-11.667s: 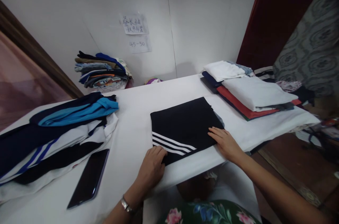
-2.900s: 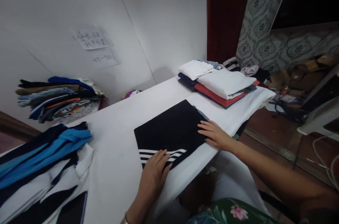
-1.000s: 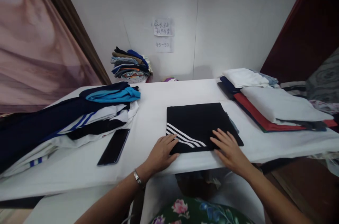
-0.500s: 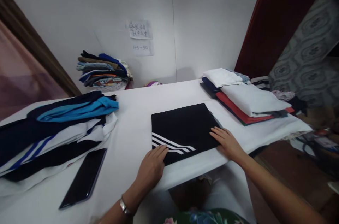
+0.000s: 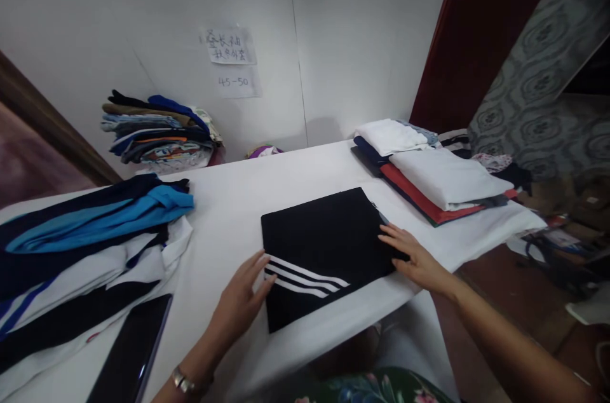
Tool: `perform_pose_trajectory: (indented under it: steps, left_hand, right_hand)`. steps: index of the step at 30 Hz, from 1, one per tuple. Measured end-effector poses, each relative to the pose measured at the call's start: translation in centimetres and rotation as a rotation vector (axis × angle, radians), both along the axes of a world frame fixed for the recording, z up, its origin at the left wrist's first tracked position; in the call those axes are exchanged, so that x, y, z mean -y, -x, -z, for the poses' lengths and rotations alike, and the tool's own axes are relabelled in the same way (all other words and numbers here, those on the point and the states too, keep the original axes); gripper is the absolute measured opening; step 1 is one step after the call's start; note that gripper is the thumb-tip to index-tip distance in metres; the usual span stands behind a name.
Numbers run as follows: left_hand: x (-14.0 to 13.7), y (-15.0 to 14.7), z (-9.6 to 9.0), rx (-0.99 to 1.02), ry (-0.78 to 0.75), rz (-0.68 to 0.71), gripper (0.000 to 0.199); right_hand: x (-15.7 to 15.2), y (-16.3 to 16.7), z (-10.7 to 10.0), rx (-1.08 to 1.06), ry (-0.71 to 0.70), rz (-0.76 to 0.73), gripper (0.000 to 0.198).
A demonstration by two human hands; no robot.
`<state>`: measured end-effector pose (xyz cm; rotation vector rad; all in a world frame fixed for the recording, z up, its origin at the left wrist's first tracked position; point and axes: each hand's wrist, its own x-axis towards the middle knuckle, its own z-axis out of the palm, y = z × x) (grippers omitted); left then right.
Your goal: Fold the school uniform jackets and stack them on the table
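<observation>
A black garment (image 5: 317, 231) with three white stripes lies folded into a flat, near-rectangular shape at the front of the white-covered table (image 5: 223, 199). My left hand (image 5: 243, 292) is at its left edge beside the stripes, thumb and fingers apart, fingertips touching the cloth. At the right edge, my right hand (image 5: 412, 257) rests with its fingers spread over the border of the fabric. A bit of grey shows under that edge. Neither hand grips the cloth.
Folded clothes (image 5: 448, 177) are stacked on the right. Loose garments (image 5: 95, 225), with blue and white among them, lie left, beside a dark phone (image 5: 133, 346). Another clothes pile (image 5: 159, 129) stands at the back left, below paper notes (image 5: 233, 63) on the wall.
My left hand has moved off the stripes to the garment's left edge, uncovering the lower left corner. My right hand stays at the right edge, fingers more spread. The view has shifted slightly.
</observation>
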<state>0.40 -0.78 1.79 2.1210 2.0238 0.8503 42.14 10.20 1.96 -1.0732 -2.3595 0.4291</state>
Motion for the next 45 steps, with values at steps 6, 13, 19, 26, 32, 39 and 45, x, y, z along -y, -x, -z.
perform_pose_trajectory:
  steps: [6,13,19,26,32,39,45]
  left_hand:
    - [-7.9,1.5,-1.6,0.204,0.209,-0.301,0.060]
    - [-14.9,1.6,-0.8,0.378,0.305,-0.461,0.057]
    - [-16.2,2.0,0.1,0.353,0.322,-0.544,0.039]
    - [-15.2,1.6,0.2,0.303,0.272,-0.573,0.030]
    - [-14.9,1.1,0.3,0.251,0.239,-0.575,0.032]
    - [-14.9,1.0,0.3,0.241,0.254,-0.593,0.031]
    - [-14.7,1.0,0.4,0.226,0.255,-0.583,0.030]
  right_hand:
    - [-8.8,2.5,-0.2,-0.314,0.135,0.230,0.043]
    - [-18.5,6.4,0.9,-0.329,0.366,0.449,0.050]
    - [-21.1,8.2,1.5,-0.245,0.410,0.489,0.042]
    - [-21.2,8.1,2.3,-0.063,0.336,0.515,0.037]
    - [-20.2,8.9,0.2,0.052,0.191,0.450,0.043]
    - [-17.2,11.4,0.8,0.370,0.046,0.082,0.059]
    - [-16.8,11.3,1.8,0.435,0.064,0.086,0.060]
